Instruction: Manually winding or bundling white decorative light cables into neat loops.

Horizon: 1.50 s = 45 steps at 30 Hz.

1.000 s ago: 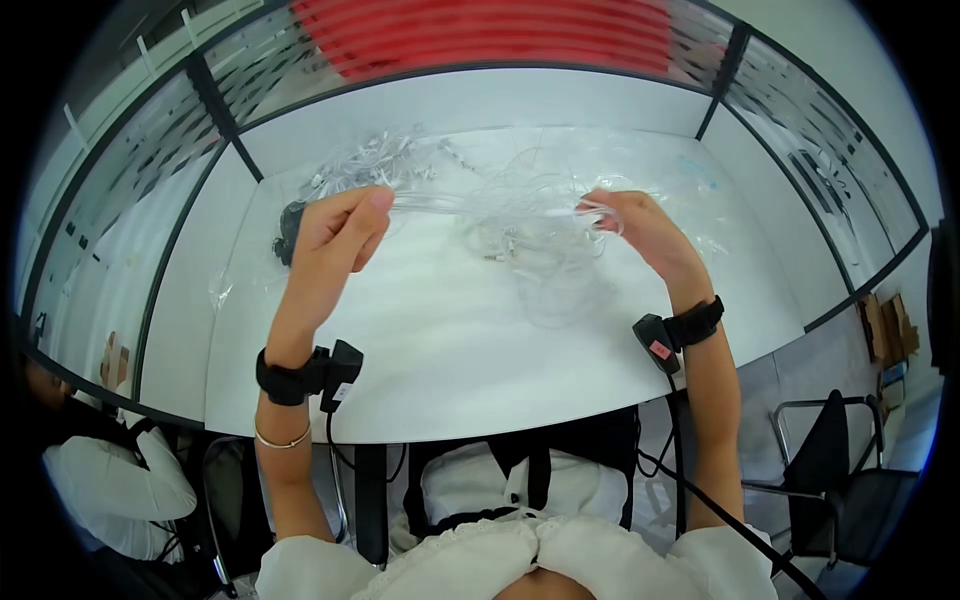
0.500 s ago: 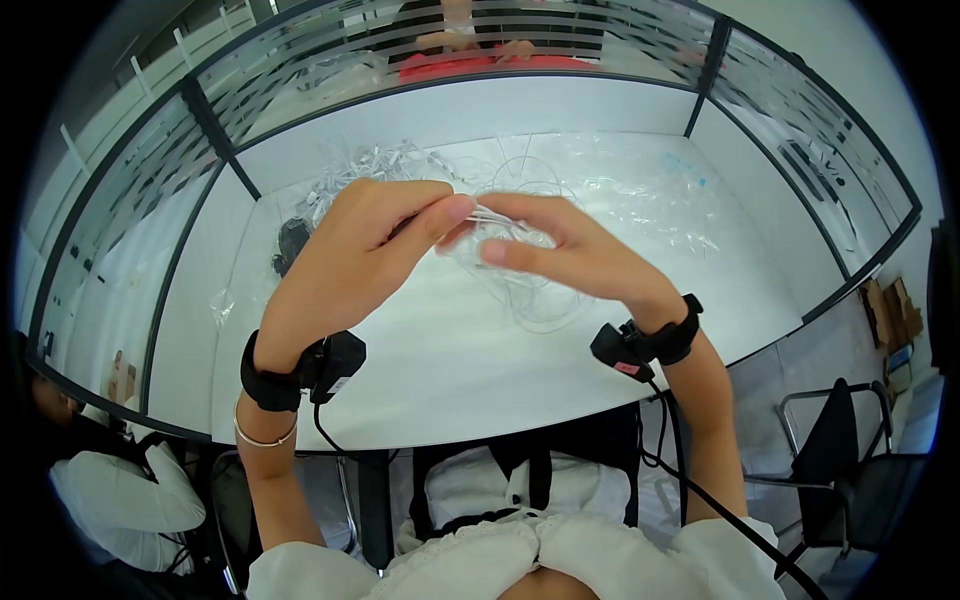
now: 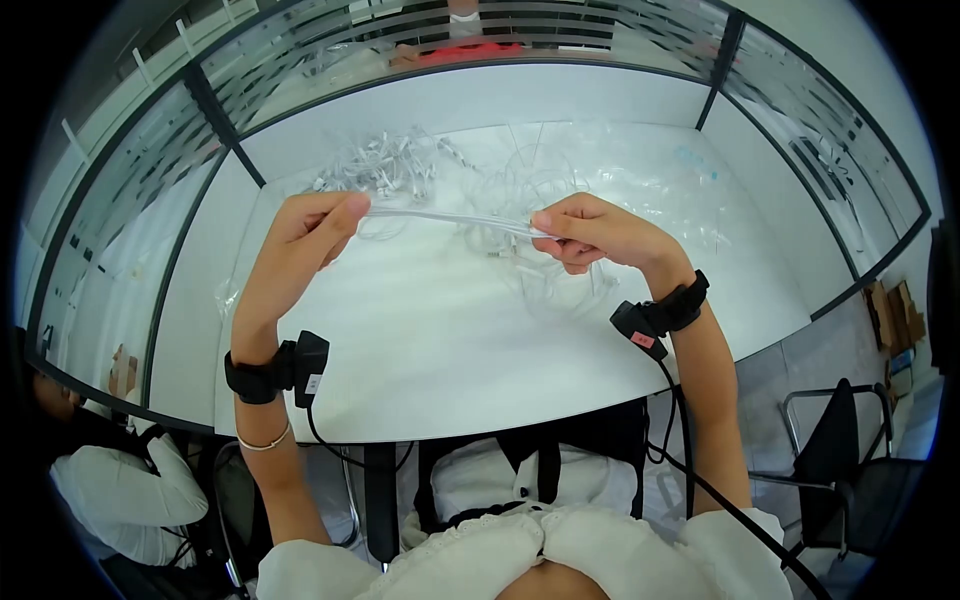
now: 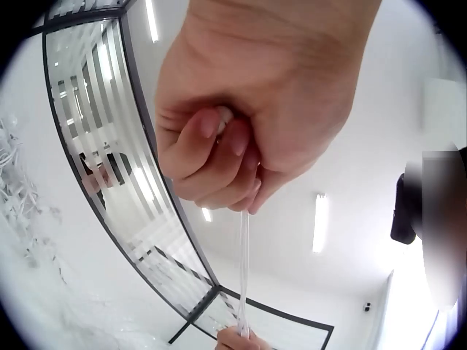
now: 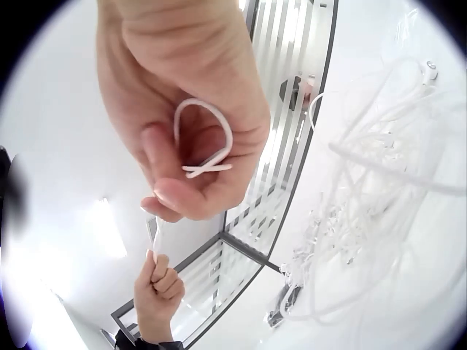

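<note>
A folded bundle of white cable [image 3: 450,218] stretches between both hands, raised above the white table [image 3: 400,370]. My left hand [image 3: 305,240] grips its left end, fingers curled in and thumb along the top. At the other end, my right hand [image 3: 605,235] pinches the bundle between thumb and fingers. In the right wrist view, a white cord loop [image 5: 228,135] with crossed ends curves inside that hand's palm. The left wrist view shows the strands [image 4: 244,277] running taut out of the left fist [image 4: 219,153].
A heap of white cables [image 3: 390,165] lies at the back left of the table. Loose coils of pale cable [image 3: 545,285] lie beyond and below the right hand. Clear plastic bags [image 3: 660,185] spread at the back right. Low partitions [image 3: 470,95] wall the table in.
My hands met near the middle half a second ago and have since moved apart, drawing the cable bundle straight. A second ago, the right hand was farther right, among looser strands.
</note>
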Each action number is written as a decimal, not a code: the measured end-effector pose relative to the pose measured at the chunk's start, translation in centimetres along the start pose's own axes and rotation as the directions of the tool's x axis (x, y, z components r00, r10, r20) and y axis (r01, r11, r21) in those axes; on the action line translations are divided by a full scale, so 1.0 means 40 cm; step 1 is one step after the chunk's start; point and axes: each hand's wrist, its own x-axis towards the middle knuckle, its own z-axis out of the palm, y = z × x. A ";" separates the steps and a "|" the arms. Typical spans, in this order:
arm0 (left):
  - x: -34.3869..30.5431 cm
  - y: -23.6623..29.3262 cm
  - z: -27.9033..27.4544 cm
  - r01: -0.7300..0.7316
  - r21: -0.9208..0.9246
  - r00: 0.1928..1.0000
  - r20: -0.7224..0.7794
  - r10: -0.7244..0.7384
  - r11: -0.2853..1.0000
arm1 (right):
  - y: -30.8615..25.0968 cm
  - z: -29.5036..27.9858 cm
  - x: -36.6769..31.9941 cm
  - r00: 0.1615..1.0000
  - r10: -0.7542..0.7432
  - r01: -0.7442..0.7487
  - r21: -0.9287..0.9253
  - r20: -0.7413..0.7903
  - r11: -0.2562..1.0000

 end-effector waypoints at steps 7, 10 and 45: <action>-0.012 -0.031 0.029 0.095 0.039 0.995 -0.041 -0.093 0.995 | -0.018 -0.007 -0.005 0.954 -0.057 0.011 -0.155 -0.295 0.988; -0.001 -0.028 0.062 0.132 -0.039 0.987 -0.087 -0.135 0.990 | -0.025 -0.010 -0.005 0.929 -0.170 0.183 0.010 -0.329 0.983; 0.111 -0.089 0.316 0.424 -0.622 0.855 0.036 -0.517 0.658 | 0.101 0.213 0.071 0.720 -0.686 -0.180 -0.983 -0.107 -0.035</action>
